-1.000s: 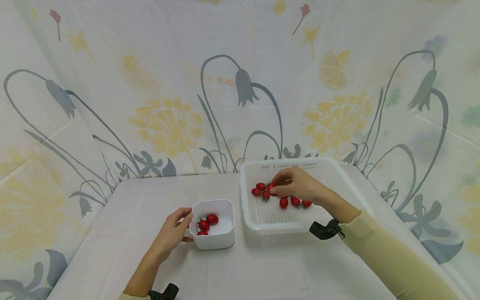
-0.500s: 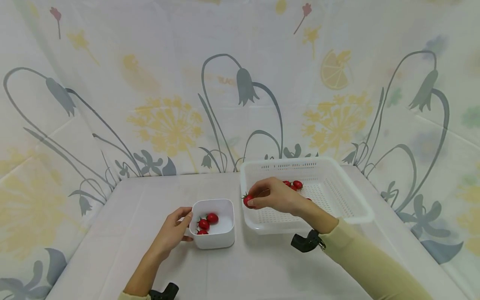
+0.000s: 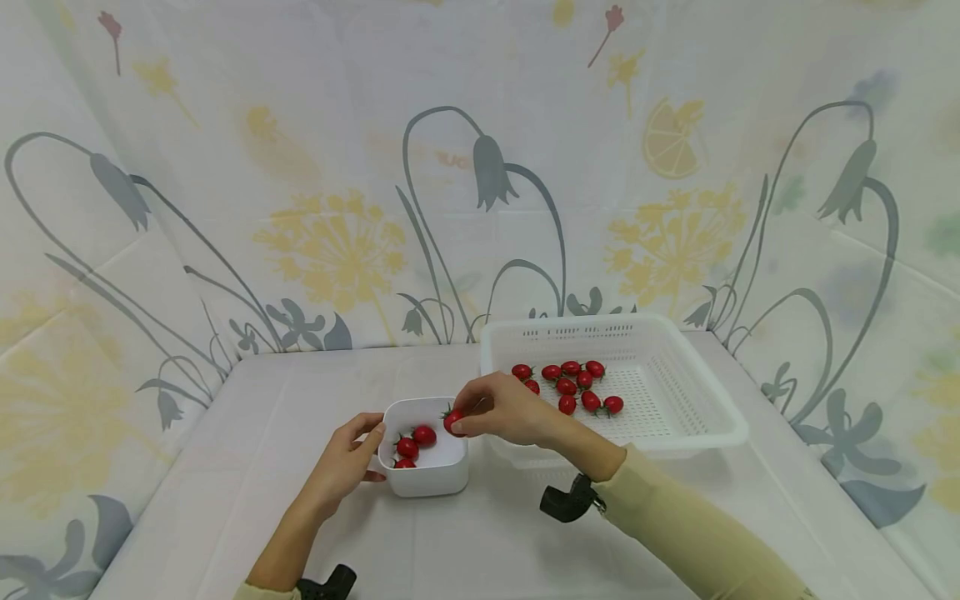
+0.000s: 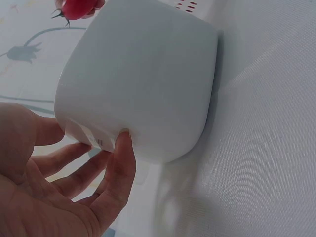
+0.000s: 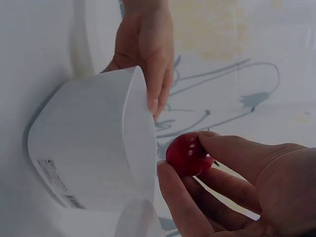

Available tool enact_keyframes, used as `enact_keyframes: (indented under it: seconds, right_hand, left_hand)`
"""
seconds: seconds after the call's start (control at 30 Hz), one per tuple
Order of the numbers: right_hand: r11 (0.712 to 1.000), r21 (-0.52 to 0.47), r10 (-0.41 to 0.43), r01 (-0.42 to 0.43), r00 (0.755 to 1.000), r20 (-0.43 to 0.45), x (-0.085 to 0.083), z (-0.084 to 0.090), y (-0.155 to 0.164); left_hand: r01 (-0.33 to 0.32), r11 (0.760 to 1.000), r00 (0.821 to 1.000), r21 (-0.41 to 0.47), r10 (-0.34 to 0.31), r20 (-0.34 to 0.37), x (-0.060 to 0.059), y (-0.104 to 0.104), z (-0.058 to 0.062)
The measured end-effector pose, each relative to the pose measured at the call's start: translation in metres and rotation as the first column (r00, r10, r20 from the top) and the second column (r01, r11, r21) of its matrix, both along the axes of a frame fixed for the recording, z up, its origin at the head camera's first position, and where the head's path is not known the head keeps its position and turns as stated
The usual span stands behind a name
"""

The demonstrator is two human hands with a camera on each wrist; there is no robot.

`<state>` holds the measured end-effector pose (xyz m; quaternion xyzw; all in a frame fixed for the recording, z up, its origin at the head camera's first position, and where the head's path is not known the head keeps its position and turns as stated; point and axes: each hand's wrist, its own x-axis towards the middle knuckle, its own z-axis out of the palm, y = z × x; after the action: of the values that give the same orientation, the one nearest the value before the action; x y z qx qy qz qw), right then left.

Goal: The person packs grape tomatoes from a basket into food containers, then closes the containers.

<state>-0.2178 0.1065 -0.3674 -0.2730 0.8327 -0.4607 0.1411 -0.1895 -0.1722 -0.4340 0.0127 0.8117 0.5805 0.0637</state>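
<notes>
My right hand (image 3: 506, 408) pinches a red cherry tomato (image 5: 188, 154) between thumb and fingertips, just above the rim of a square white container (image 3: 431, 483). A green stem end shows on this tomato. My left hand (image 3: 343, 462) holds the container at its left side; the thumb is at the rim and the other fingers lie against the outer wall (image 4: 143, 84). Inside, several cherry tomatoes (image 3: 424, 436) lie toward the left. The container stands upright on the table.
Right of the container is a white perforated basket (image 3: 697, 437) with several cherry tomatoes (image 3: 590, 401) scattered over its floor. A white cloth covers the table (image 3: 480, 550). A flower-printed curtain (image 3: 315, 150) rises behind and at both sides.
My right hand has picked a cherry tomato from the basket and carried it left and nearer to me, over to the container. The left hand and container have stayed in place.
</notes>
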Motion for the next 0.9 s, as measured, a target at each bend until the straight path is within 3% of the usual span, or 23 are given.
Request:
enact_keyframes:
  seconds: [0.3,0.7,0.9]
  right_hand:
    - [0.993,0.117,0.049,-0.029,0.984,-0.169,0.0,-0.011,-0.032]
    - [0.98,0.179,0.125,-0.085,0.967,-0.224,0.001,-0.035,-0.075]
    - [0.953,0.291,0.152,-0.082,0.962,-0.228,-0.007,-0.04,-0.09]
  left_hand:
    - [0.002,1.0,1.0,0.003,-0.002,0.003,-0.001,-0.001,0.0]
    - [0.017,0.999,1.0,0.033,-0.017,0.001,-0.001,-0.001,-0.001]
    - [0.022,0.999,1.0,0.04,-0.022,-0.003,-0.001,-0.001,-0.001]
